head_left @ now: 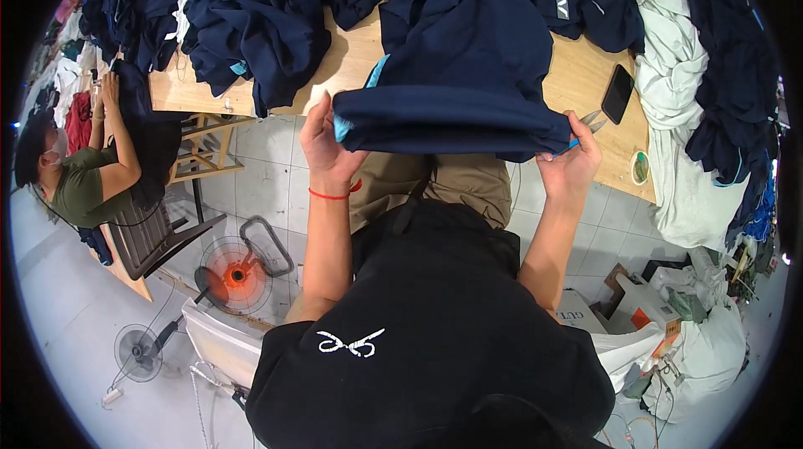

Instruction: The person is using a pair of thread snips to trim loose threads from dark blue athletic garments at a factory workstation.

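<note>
Navy piles (259,26) all over the table (585,85), can't tell what's done vs left tbh. Garment's (464,51) far end is on the table, near end off its edge, sides pinched in my L hand (332,148) & R hand (575,158), so this pc isn't done imo. Snips (595,123) by R fingers, unsure if held. Branding: white emblem (350,343) on my tee (435,290), print on a box (579,312), tiny pale label (562,5), unreadable.

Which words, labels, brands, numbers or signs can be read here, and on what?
Box: dark letters, which I won't copy.
Black shirt: white scissors-shaped emblem, no words.
Navy cloth, upper right: grey tag, too small to read.
Held cloth: no text visible.
</note>
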The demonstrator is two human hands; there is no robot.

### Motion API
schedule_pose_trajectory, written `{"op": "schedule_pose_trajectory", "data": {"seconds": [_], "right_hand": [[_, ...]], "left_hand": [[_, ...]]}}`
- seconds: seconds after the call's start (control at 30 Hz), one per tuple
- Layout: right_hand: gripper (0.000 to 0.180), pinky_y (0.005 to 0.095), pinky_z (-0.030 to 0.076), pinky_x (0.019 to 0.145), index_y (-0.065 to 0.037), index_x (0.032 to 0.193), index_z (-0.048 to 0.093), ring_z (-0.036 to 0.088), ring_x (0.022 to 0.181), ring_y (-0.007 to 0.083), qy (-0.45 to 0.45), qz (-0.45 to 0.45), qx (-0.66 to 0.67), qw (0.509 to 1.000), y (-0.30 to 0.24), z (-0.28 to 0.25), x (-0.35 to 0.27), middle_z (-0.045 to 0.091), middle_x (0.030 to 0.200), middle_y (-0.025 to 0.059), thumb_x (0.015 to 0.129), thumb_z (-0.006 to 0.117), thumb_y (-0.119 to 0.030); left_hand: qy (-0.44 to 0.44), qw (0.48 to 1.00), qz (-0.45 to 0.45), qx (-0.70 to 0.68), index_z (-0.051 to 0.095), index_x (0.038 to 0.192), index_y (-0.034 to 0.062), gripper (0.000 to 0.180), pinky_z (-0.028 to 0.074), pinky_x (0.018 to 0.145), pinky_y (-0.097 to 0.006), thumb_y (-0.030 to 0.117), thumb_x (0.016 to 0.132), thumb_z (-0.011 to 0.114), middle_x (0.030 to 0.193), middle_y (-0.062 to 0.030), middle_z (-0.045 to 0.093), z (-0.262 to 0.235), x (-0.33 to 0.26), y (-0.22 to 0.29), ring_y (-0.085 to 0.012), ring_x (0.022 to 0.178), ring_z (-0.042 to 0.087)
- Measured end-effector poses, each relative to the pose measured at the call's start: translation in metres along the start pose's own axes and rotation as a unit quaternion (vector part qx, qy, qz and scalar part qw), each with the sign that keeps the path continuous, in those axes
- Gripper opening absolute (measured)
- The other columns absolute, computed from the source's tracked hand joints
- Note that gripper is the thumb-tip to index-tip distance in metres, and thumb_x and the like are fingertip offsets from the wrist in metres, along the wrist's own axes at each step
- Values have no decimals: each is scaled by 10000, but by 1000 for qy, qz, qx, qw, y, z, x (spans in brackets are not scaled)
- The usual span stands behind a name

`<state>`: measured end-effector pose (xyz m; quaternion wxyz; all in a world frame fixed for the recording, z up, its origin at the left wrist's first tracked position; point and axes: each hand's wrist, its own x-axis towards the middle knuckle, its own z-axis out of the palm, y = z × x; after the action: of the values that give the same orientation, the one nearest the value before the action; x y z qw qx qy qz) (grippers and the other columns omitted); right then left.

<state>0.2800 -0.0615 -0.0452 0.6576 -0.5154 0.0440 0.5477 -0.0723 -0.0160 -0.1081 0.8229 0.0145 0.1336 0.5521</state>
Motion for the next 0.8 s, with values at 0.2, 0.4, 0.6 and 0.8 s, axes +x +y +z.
{"op": "schedule_pose_trajectory", "data": {"seconds": [0.2,0.4,0.6,0.8], "right_hand": [[163,238,326,438,-120,988,665,561,618,77,-69,56,6,996,-1,-11,14,693,839,-25,1110,618,-217],[125,218,297,418,-108,981,664,491,582,56,-122,84,32,989,5,-27,26,638,789,-39,1098,637,-139],[101,211,283,415,-75,993,669,450,541,57,-75,118,82,987,3,-32,29,660,799,-20,1085,627,-84],[86,201,282,405,-29,1006,673,415,510,69,-60,188,155,968,3,-47,42,693,833,14,1068,615,-41]], "left_hand": [[-133,987,-44,-74,420,1609,-32,814,405,1224,-583,620,1126,348,1621,-241,505,16,9,-15,-397,1500,497],[-99,990,-55,-79,296,1680,13,795,329,1265,-641,582,1129,369,1706,-239,381,37,10,-30,-416,1582,373],[-53,996,-17,-65,325,1647,-10,759,336,1273,-624,533,1130,441,1665,-215,438,42,11,-33,-398,1558,405],[-48,982,34,-181,374,1587,-64,668,261,1326,-583,386,1119,531,1588,-214,516,29,19,-35,-368,1518,457]]}}
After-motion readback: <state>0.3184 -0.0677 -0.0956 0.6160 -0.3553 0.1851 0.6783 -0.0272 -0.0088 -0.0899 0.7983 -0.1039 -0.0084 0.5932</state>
